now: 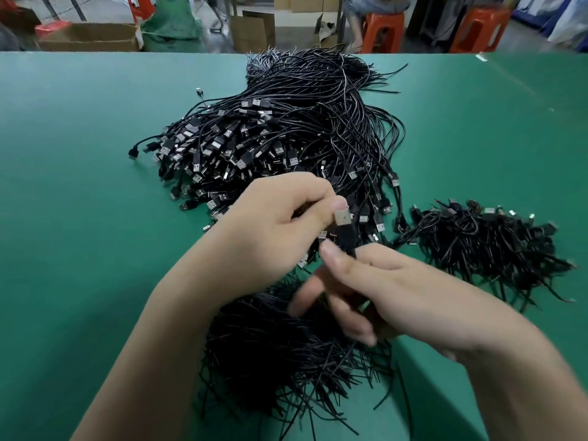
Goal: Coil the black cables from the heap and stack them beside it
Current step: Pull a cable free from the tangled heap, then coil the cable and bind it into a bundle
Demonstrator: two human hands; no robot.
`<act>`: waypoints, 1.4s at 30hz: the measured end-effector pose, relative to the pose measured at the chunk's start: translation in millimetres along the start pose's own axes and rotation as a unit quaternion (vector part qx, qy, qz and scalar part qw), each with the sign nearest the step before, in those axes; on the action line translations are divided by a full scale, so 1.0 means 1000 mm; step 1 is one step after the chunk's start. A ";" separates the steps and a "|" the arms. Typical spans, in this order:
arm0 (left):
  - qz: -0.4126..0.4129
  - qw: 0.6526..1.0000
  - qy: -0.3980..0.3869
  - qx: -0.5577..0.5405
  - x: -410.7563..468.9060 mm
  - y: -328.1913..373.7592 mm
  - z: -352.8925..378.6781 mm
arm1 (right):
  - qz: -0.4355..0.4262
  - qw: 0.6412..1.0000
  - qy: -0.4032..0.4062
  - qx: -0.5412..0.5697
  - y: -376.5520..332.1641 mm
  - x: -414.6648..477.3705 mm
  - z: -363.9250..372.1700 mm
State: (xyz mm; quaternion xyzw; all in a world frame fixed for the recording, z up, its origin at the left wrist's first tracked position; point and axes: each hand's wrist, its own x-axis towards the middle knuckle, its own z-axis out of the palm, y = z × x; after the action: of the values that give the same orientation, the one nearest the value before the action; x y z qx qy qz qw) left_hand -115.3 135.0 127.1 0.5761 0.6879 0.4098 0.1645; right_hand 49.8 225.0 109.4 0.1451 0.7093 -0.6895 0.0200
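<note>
Over the near middle of a green table mat (79,186), one black USB cable (346,237) held between two hands, just above the near edge of the heap (286,128). At its upper end, the left hand (273,224), fingers curled, thumb and forefinger pinching the metal plug (343,218), plug tip pointing up and to the far side. Just nearer and to the right, the right hand (391,291), thumb pressed onto the black plug housing, gripping the cable from below; remaining fingers bent and motion-blurred, exact hold on the cord impossible to tell. Heap of black USB cables sprawling from the middle of the mat to its far edge, plugs crowded toward the left and near side, cords arching away to the far side. Under the forearms, a dense brush of bare wire ends (280,351) spreading toward the near edge. To the right, just beside the heap, the stack of coiled cables (483,243), loose ends trailing right and near. Beyond the far edge, blurred: cardboard boxes (92,36), a green sack (173,27), orange stools (383,31).
</note>
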 end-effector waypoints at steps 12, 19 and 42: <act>-0.051 0.994 -0.067 0.075 -0.008 0.032 0.021 | -0.119 0.895 0.146 0.405 0.000 0.023 -0.016; -0.110 0.971 -0.213 0.011 -0.004 0.001 0.011 | -0.226 0.854 0.114 0.454 -0.015 0.008 -0.022; 0.034 0.999 0.024 0.030 -0.011 0.005 -0.021 | -0.037 0.976 0.133 0.170 0.008 0.019 -0.026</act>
State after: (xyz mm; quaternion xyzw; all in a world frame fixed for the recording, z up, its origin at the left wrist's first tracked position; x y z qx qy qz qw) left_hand -123.2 116.5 141.2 0.5935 0.6840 0.4078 0.1166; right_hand 37.6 253.6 98.5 0.2105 0.5832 -0.7746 -0.1244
